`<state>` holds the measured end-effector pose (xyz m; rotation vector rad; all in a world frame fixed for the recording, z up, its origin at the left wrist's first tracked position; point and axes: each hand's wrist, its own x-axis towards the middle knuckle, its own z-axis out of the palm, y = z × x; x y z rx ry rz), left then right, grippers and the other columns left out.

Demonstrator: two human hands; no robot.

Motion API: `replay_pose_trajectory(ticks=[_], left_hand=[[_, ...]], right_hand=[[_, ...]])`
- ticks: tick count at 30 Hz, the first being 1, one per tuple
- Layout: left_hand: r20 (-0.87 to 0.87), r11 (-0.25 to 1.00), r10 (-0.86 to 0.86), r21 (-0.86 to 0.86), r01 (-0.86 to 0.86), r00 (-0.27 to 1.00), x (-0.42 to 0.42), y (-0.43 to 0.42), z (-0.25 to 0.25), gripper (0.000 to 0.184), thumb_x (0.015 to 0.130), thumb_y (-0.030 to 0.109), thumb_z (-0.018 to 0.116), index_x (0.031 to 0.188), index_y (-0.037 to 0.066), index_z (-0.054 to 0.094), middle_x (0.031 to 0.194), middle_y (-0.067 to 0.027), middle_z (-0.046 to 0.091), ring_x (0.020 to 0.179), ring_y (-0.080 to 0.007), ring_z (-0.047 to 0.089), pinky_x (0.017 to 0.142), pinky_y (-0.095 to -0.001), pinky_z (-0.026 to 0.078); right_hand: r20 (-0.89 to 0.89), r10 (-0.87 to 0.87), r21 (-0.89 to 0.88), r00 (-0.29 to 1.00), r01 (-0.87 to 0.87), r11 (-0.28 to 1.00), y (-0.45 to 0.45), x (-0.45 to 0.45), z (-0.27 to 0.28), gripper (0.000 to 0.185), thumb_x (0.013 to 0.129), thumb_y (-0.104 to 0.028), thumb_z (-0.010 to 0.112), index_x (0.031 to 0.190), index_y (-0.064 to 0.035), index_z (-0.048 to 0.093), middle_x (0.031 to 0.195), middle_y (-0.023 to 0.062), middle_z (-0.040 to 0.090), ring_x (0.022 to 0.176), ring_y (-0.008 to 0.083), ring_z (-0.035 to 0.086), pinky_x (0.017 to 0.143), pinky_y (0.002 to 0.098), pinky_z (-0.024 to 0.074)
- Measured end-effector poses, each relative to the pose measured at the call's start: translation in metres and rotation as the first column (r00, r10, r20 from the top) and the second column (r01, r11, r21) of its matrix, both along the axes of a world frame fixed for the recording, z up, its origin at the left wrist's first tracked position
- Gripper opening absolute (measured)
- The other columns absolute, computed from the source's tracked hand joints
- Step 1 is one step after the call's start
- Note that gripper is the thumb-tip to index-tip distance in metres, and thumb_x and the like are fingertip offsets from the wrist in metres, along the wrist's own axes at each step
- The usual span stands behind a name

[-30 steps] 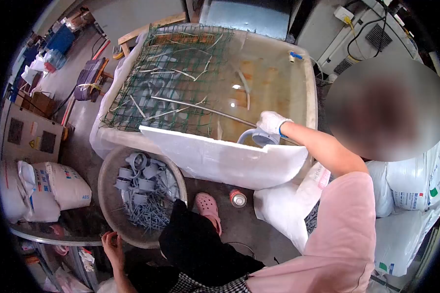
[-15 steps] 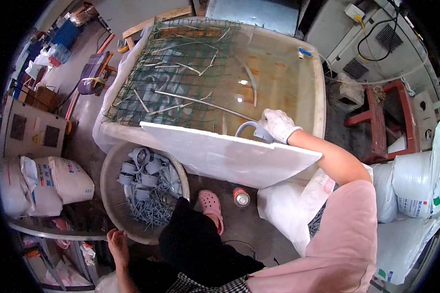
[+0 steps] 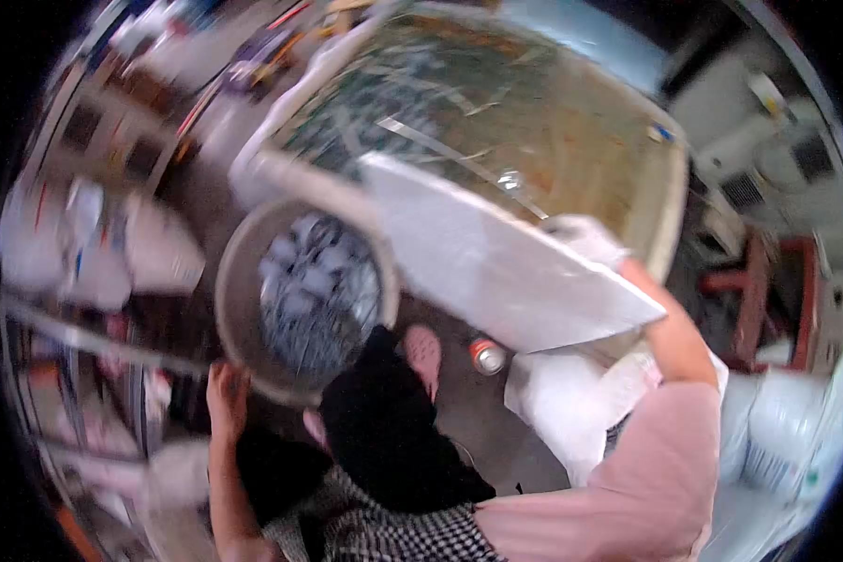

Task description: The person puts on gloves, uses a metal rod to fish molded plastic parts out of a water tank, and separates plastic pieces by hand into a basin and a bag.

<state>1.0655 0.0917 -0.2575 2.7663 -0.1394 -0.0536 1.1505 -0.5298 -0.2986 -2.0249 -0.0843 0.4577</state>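
My gloved right hand [image 3: 585,240] is closed around the near end of a thin metal rod [image 3: 464,169]. The rod slants across the water tub [image 3: 670,206], its far end near the green mesh. In front of the hand, a white board [image 3: 506,267] stands at the tub's near side and covers part of the fingers. My bare left hand [image 3: 227,398] is beside a round basin [image 3: 239,267], close to a shelf edge. It appears to hold nothing, fingers loosely bent and blurred. Grey plastic parts [image 3: 314,281] fill the middle of the basin.
Green mesh [image 3: 347,112] lies over the tub's left part. A can [image 3: 486,356] stands on the floor near my pink shoe [image 3: 422,361]. White sacks [image 3: 159,248] are at the left, a white bag [image 3: 557,398] at the right. A red metal frame [image 3: 749,300] stands farther right.
The view has shifted and blurred. My right hand and the rod sit lower behind the board, and the grey ring beside that hand is no longer visible. My left hand remains near the shelf edge.
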Motion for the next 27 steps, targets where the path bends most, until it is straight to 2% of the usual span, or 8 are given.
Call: replay_pose_trajectory(ticks=[1, 3, 5, 12, 15, 19, 23, 27], left_hand=[[0.020, 0.998, 0.048, 0.043, -0.048, 0.999, -0.007, 0.007, 0.001, 0.016, 0.083, 0.007, 0.064, 0.096, -0.002, 0.059, 0.103, -0.0178, 0.055, 0.097, -0.0369, 0.057, 0.082, -0.0385, 0.046], [0.026, 0.995, 0.105, -0.004, -0.105, 0.994, -0.010, 0.012, 0.011, 0.014, 0.086, 0.010, 0.063, 0.094, -0.002, 0.062, 0.102, -0.0179, 0.056, 0.097, -0.0367, 0.058, 0.082, -0.0394, 0.047], [0.030, 0.990, 0.139, -0.019, -0.139, 0.990, -0.013, 0.017, 0.012, 0.017, 0.087, 0.013, 0.063, 0.096, -0.002, 0.063, 0.103, -0.0178, 0.056, 0.095, -0.0359, 0.059, 0.081, -0.0397, 0.047], [-0.333, 0.974, 0.130, 0.219, -0.058, 0.934, 0.000, 0.044, 0.005, 0.029, 0.083, 0.023, 0.066, 0.100, 0.000, 0.061, 0.105, -0.0197, 0.058, 0.097, -0.0383, 0.059, 0.084, -0.0437, 0.048], [-0.489, 0.959, 0.141, 0.284, 0.004, 0.861, 0.028, 0.060, -0.019, 0.034, 0.082, 0.029, 0.067, 0.101, 0.002, 0.061, 0.105, -0.0209, 0.060, 0.098, -0.0397, 0.059, 0.085, -0.0456, 0.049], [-0.293, 0.975, 0.168, 0.188, -0.115, 0.941, 0.037, 0.061, -0.044, 0.037, 0.084, 0.032, 0.064, 0.106, 0.003, 0.059, 0.102, -0.0199, 0.062, 0.097, -0.0372, 0.060, 0.081, -0.0470, 0.050], [-0.377, 0.990, 0.113, 0.121, -0.071, 0.919, 0.031, 0.071, -0.038, 0.038, 0.083, 0.029, 0.066, 0.107, 0.001, 0.056, 0.098, -0.0220, 0.061, 0.095, -0.0402, 0.059, 0.081, -0.0473, 0.049], [-0.271, 0.985, 0.170, 0.085, -0.153, 0.947, 0.040, 0.090, -0.027, 0.037, 0.083, 0.027, 0.066, 0.108, 0.002, 0.056, 0.096, -0.0212, 0.061, 0.091, -0.0400, 0.060, 0.078, -0.0466, 0.049]], right_hand=[[-0.096, -0.132, -0.188, 0.987, 0.112, 0.976, 0.005, 0.003, 0.051, 0.024, 0.085, -0.006, 0.058, 0.107, -0.0003, 0.065, 0.103, 0.0105, 0.067, 0.089, 0.0181, 0.065, 0.081, 0.0291, 0.0512], [-0.017, -0.266, 0.099, 0.964, 0.266, 0.959, -0.047, 0.018, 0.060, 0.031, 0.089, -0.005, 0.054, 0.119, -0.0007, 0.057, 0.103, 0.0108, 0.066, 0.087, 0.0154, 0.064, 0.079, 0.0285, 0.0528], [0.159, -0.331, -0.082, 0.930, 0.346, 0.935, -0.063, 0.034, 0.100, 0.028, 0.093, -0.008, 0.052, 0.120, -0.0025, 0.055, 0.095, 0.0069, 0.066, 0.075, 0.0093, 0.059, 0.069, 0.0205, 0.0500], [0.447, 0.273, -0.359, 0.852, -0.109, 0.927, 0.165, 0.079, 0.185, 0.031, 0.090, -0.014, 0.056, 0.118, -0.0003, 0.057, 0.106, 0.0093, 0.065, 0.086, 0.0191, 0.063, 0.077, 0.0298, 0.0505], [0.244, 0.568, -0.459, 0.786, -0.423, 0.781, 0.296, 0.106, 0.109, 0.037, 0.085, -0.023, 0.060, 0.117, -0.0033, 0.059, 0.110, 0.0189, 0.064, 0.101, 0.0295, 0.062, 0.088, 0.0365, 0.0482], [-0.204, 0.785, -0.671, 0.585, -0.667, 0.323, 0.473, 0.115, -0.052, 0.039, 0.080, -0.027, 0.060, 0.110, -0.0018, 0.063, 0.107, 0.0228, 0.064, 0.101, 0.0340, 0.063, 0.088, 0.0417, 0.0498], [-0.078, 0.678, -0.744, 0.731, -0.495, 0.448, 0.569, 0.100, -0.205, 0.038, 0.080, -0.024, 0.060, 0.112, -0.0025, 0.063, 0.110, 0.0192, 0.065, 0.104, 0.0319, 0.063, 0.086, 0.0387, 0.0519], [-0.047, 0.452, -0.821, 0.891, -0.292, 0.491, 0.601, 0.084, -0.245, 0.038, 0.081, -0.025, 0.061, 0.112, -0.0033, 0.063, 0.114, 0.0166, 0.064, 0.103, 0.0282, 0.064, 0.085, 0.0356, 0.0523]])
